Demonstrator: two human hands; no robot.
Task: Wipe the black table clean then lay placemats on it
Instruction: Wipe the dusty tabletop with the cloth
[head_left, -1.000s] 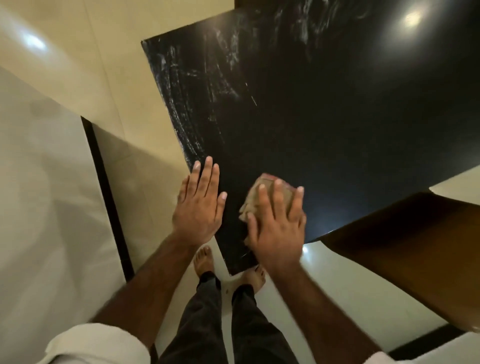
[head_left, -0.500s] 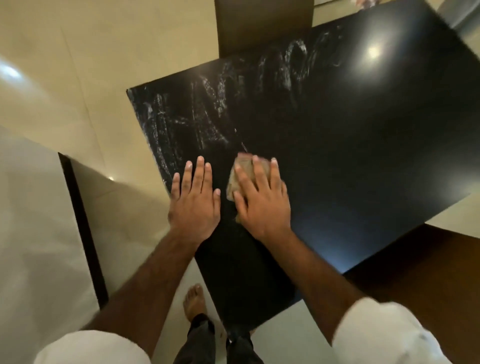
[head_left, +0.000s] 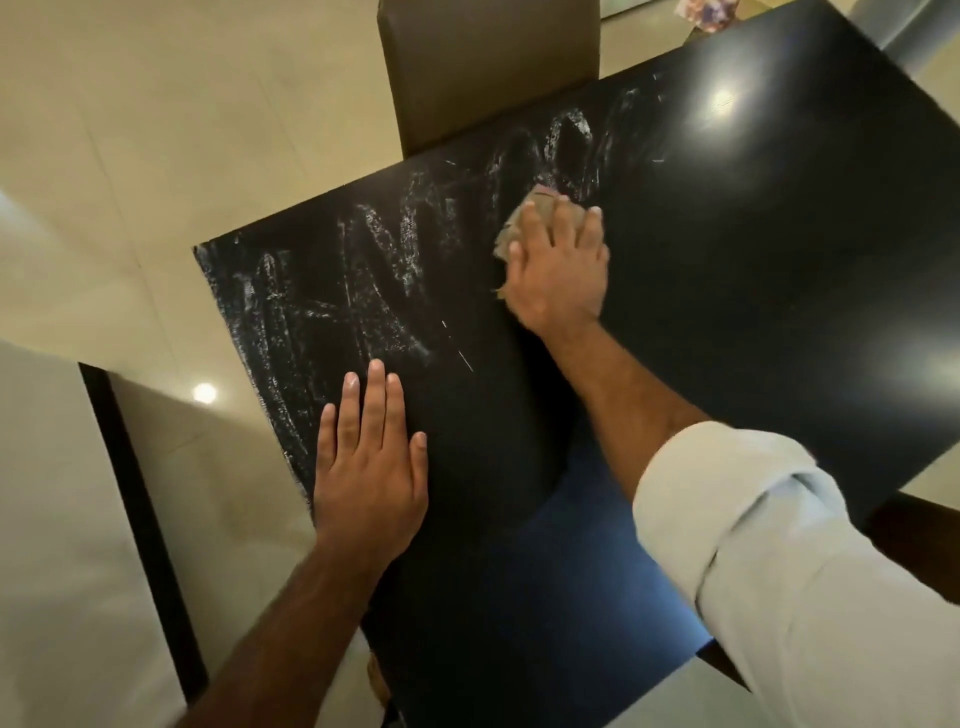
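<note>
The glossy black table (head_left: 753, 291) fills the middle and right of the head view. White smeared streaks (head_left: 332, 306) cover its left part and run along the far edge. My right hand (head_left: 558, 267) presses flat on a crumpled beige cloth (head_left: 511, 231) near the far edge, at the end of the streaks. My left hand (head_left: 371, 467) lies flat, fingers together, on the table's near left edge, holding nothing. No placemats are in view.
A brown chair back (head_left: 488, 67) stands against the table's far edge. Another brown chair (head_left: 914, 535) shows at the right. A pale panel with a dark edge (head_left: 135, 509) stands at the left. Cream floor tiles surround the table. Something colourful (head_left: 709, 10) lies at the top.
My right hand has slid the cloth away from me, from beside my left hand to the far edge. My left hand stays planted on the near left edge.
</note>
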